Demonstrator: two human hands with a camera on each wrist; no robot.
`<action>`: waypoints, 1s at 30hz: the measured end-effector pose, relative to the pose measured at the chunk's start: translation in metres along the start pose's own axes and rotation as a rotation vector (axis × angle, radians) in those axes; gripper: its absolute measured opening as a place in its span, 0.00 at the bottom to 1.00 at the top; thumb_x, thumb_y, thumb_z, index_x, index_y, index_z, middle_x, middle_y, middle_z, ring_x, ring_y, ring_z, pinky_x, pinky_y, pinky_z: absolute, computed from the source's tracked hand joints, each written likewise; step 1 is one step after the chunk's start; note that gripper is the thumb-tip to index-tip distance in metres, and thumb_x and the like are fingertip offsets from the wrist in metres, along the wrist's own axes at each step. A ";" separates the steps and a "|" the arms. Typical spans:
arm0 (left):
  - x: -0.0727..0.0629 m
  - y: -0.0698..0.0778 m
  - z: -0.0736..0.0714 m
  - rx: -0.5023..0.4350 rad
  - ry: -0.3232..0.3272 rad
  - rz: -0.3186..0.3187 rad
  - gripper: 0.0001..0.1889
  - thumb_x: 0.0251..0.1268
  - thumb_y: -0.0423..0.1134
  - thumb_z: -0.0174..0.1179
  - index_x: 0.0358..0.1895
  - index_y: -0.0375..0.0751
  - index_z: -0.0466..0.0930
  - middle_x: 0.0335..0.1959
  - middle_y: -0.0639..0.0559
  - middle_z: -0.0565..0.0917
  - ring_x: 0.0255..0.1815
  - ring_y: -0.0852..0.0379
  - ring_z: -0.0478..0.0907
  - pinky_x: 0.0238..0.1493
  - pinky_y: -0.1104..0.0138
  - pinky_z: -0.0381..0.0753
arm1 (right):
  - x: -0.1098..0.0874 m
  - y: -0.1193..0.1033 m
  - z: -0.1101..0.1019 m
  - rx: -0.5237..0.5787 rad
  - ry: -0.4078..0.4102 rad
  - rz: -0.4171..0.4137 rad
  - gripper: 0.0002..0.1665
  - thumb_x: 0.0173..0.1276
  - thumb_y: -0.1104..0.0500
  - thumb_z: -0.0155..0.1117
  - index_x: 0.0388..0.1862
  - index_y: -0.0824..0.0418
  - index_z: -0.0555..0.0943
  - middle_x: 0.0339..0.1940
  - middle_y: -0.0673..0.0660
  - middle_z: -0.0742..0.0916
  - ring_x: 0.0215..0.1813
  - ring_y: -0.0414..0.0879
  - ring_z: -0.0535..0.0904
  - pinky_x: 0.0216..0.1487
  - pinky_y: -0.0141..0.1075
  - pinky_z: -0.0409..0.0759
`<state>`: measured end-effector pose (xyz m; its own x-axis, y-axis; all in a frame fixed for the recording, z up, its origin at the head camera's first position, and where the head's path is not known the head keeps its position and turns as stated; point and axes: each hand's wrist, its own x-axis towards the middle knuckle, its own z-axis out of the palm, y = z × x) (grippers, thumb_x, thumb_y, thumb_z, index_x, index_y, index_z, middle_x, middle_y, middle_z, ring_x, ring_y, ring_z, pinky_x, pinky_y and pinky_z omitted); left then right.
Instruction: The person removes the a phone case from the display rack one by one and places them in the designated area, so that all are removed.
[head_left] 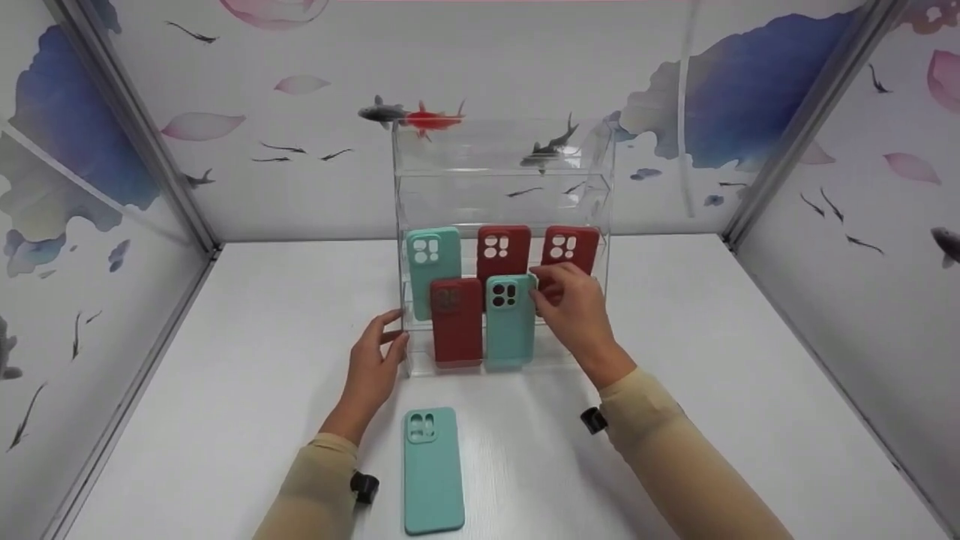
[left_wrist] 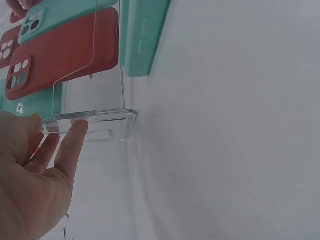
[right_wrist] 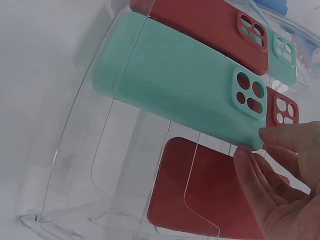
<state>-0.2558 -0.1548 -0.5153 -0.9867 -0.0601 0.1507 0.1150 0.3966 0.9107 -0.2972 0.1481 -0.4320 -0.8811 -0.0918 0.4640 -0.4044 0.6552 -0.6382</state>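
A tiered clear acrylic stand (head_left: 506, 174) holds turquoise and red phone cases. My right hand (head_left: 574, 307) pinches the top right corner of a turquoise phone case (head_left: 511, 330) in the front tier; the right wrist view shows fingertips on both sides of that corner. Beside it, a red phone case (head_left: 457, 334) leans in the same tier. My left hand (head_left: 373, 367) touches the stand's left side with its fingertips, and the left wrist view shows the fingers (left_wrist: 71, 147) against the clear side wall. Another turquoise phone case (head_left: 435, 480) lies on the table before the stand.
In the tier behind stand a turquoise case (head_left: 442, 259), a red case (head_left: 504, 247) and another red case (head_left: 571, 244). The white table (head_left: 262, 330) is enclosed by printed panels with grey metal posts (head_left: 814, 127).
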 end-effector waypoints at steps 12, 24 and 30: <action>0.000 -0.001 0.001 -0.011 0.004 0.011 0.24 0.80 0.37 0.56 0.74 0.47 0.67 0.75 0.48 0.72 0.69 0.47 0.78 0.59 0.64 0.87 | -0.004 0.008 0.005 0.002 0.000 -0.023 0.18 0.69 0.64 0.72 0.57 0.58 0.86 0.47 0.55 0.88 0.42 0.45 0.88 0.47 0.38 0.91; -0.002 0.000 0.000 -0.015 0.005 0.005 0.23 0.80 0.37 0.56 0.74 0.49 0.68 0.76 0.50 0.72 0.68 0.48 0.78 0.59 0.62 0.87 | -0.003 0.016 0.001 0.119 -0.034 -0.039 0.15 0.70 0.65 0.71 0.54 0.57 0.86 0.46 0.54 0.89 0.41 0.44 0.89 0.42 0.34 0.90; -0.002 0.000 0.000 -0.011 0.008 0.002 0.23 0.80 0.40 0.56 0.74 0.50 0.68 0.75 0.51 0.73 0.67 0.50 0.79 0.59 0.63 0.86 | -0.004 0.017 -0.004 0.130 -0.053 -0.070 0.15 0.70 0.66 0.71 0.54 0.57 0.86 0.46 0.53 0.89 0.42 0.44 0.89 0.46 0.35 0.90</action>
<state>-0.2538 -0.1547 -0.5158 -0.9856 -0.0669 0.1555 0.1181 0.3862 0.9148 -0.3000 0.1628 -0.4419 -0.8597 -0.1758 0.4796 -0.4910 0.5436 -0.6808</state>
